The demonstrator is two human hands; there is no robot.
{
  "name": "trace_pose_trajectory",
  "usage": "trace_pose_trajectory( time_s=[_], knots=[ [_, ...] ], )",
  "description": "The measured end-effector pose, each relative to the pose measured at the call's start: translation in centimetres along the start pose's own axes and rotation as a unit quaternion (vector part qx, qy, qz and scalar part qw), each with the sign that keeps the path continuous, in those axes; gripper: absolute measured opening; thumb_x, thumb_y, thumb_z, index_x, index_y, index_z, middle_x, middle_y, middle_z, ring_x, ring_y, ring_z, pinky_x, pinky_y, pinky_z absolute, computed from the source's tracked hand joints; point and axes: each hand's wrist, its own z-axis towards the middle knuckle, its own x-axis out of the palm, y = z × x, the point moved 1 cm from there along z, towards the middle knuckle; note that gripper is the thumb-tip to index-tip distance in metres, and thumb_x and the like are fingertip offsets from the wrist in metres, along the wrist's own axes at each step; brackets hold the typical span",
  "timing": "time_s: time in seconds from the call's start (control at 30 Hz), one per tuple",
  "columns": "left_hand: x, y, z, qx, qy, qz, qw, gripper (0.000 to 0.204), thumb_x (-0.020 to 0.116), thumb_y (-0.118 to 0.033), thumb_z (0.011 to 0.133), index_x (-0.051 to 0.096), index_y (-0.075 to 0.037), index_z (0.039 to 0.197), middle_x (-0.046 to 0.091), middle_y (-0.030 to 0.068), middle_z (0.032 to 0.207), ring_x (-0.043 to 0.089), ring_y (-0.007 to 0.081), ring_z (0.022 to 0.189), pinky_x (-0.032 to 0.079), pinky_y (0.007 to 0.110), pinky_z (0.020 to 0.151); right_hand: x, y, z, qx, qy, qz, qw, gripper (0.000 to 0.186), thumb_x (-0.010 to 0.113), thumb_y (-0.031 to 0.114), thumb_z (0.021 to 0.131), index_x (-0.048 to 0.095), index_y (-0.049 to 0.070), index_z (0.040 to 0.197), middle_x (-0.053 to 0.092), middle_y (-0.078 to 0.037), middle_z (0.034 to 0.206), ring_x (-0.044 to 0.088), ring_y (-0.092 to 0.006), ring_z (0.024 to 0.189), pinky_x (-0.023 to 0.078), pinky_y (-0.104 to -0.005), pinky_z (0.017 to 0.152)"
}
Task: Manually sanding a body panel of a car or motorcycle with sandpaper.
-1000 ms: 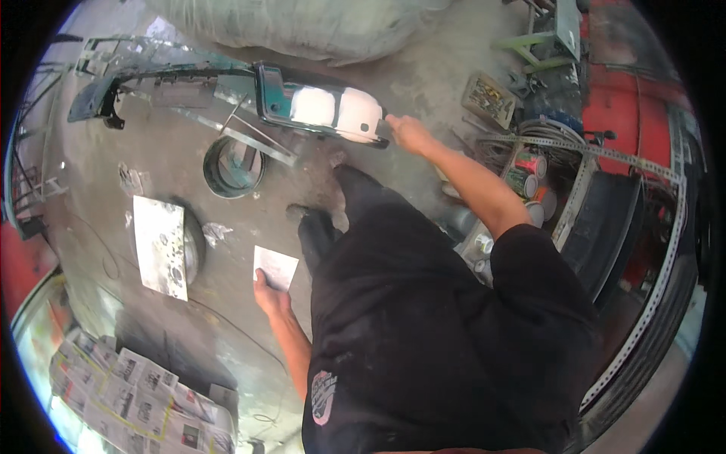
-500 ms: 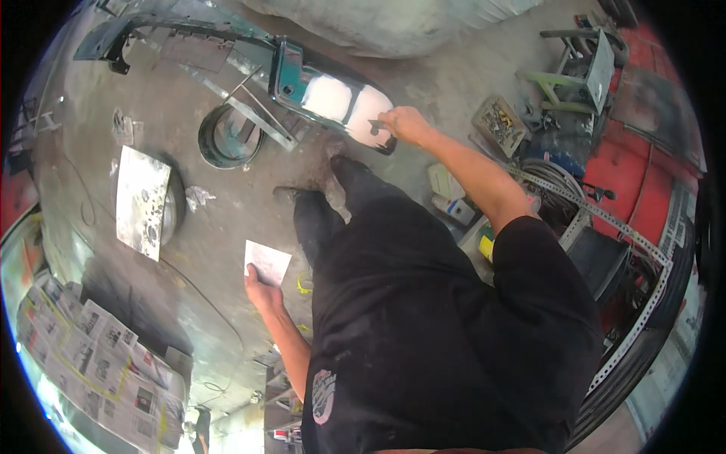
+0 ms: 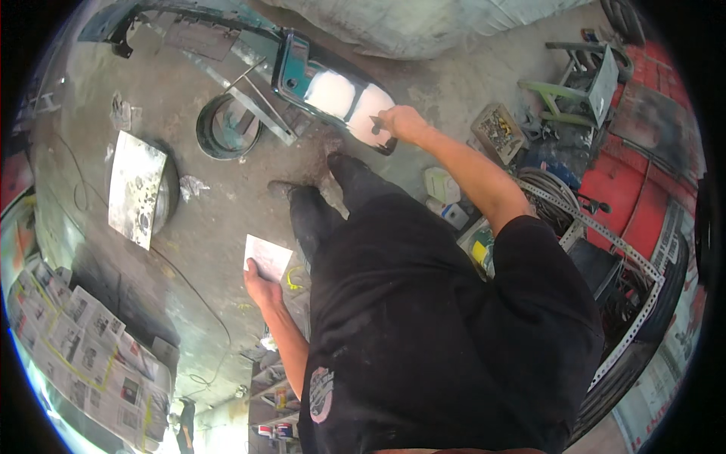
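Note:
My right hand reaches out to the end of a dark car bumper. Its fingers pinch a small dark spreader, which lies over the right-hand one of two pale areas of filler; whether its edge touches cannot be made out. A dark band separates the two pale areas. Lower and to the left, my left hand grips a flat whitish square board by its near edge, thumb on top. The board's face shows faint pinkish smears. My fingers beneath it are hidden.
A metal stand and a round tub sit beside the bumper. A spotted white panel leans at left, near a hose on the floor. To my right are a box of small parts, a green-legged stool and a perforated metal frame.
The view has shifted slightly, so floor items at left appear a little higher and further left. Both hands keep nearly the same place and hold the same things.

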Motion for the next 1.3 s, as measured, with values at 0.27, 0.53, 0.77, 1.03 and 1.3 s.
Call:
trace_pose_trajectory(
  time_s=[0.27, 0.53, 0.77, 1.03, 1.3],
  knots=[
    [0.9, -0.7, 0.3, -0.002, -0.021, 0.008, 1.0, 0.04, 0.059, -0.022, 0.107, 0.056, 0.007, 0.134, 0.067, 0.0168, 0.128, 0.068, 0.0292, 0.113, 0.055, 0.043, 0.099, 1.8, -1.4, -0.6, 0.12, -0.092, 0.107, 0.983, 0.025, 0.072, 0.024, 0.083, 0.075, 0.004, 0.099, 0.073, -0.027, 0.1, 0.071, -0.0444, 0.099, 0.057, -0.0488, 0.087],
    [1.4, -1.7, 1.4, 0.002, 0.008, 0.007, 1.0, 0.037, 0.059, -0.021, 0.107, 0.056, 0.006, 0.133, 0.067, 0.0157, 0.128, 0.069, 0.0291, 0.113, 0.056, 0.044, 0.099, 6.3, -3.9, -0.1, 0.182, -0.168, 0.099, 0.964, 0.029, 0.069, 0.019, 0.083, 0.072, -0.001, 0.103, 0.074, -0.027, 0.103, 0.072, -0.0433, 0.102, 0.058, -0.0485, 0.091],
    [1.7, -2.1, 1.9, -0.004, 0.013, 0.009, 1.0, 0.036, 0.058, -0.021, 0.108, 0.057, 0.005, 0.133, 0.067, 0.0156, 0.128, 0.069, 0.0294, 0.113, 0.057, 0.045, 0.099, 5.3, -2.1, 0.1, 0.348, -0.117, 0.218, 0.904, 0.029, 0.067, 0.016, 0.085, 0.069, -0.003, 0.107, 0.075, -0.027, 0.105, 0.077, -0.0392, 0.091, 0.064, -0.0416, 0.076],
    [1.7, -2.2, 2.2, 0.001, 0.019, 0.013, 1.0, 0.037, 0.058, -0.021, 0.107, 0.056, 0.004, 0.134, 0.068, 0.0151, 0.128, 0.069, 0.0287, 0.113, 0.056, 0.044, 0.099, 4.6, -1.7, -0.2, 0.277, -0.106, 0.138, 0.945, 0.036, 0.073, 0.023, 0.083, 0.07, 0.0, 0.112, 0.074, -0.024, 0.111, 0.071, -0.0398, 0.109, 0.057, -0.0482, 0.094],
    [1.7, -2.0, 1.5, -0.009, 0.025, 0.009, 1.0, 0.038, 0.059, -0.021, 0.107, 0.055, 0.006, 0.134, 0.067, 0.016, 0.127, 0.069, 0.0293, 0.113, 0.057, 0.046, 0.097, 3.2, 0.5, -0.8, 0.185, -0.126, 0.081, 0.971, 0.023, 0.068, 0.021, 0.087, 0.074, 0.006, 0.104, 0.074, -0.023, 0.103, 0.072, -0.0402, 0.101, 0.058, -0.0479, 0.089]
  ],
)
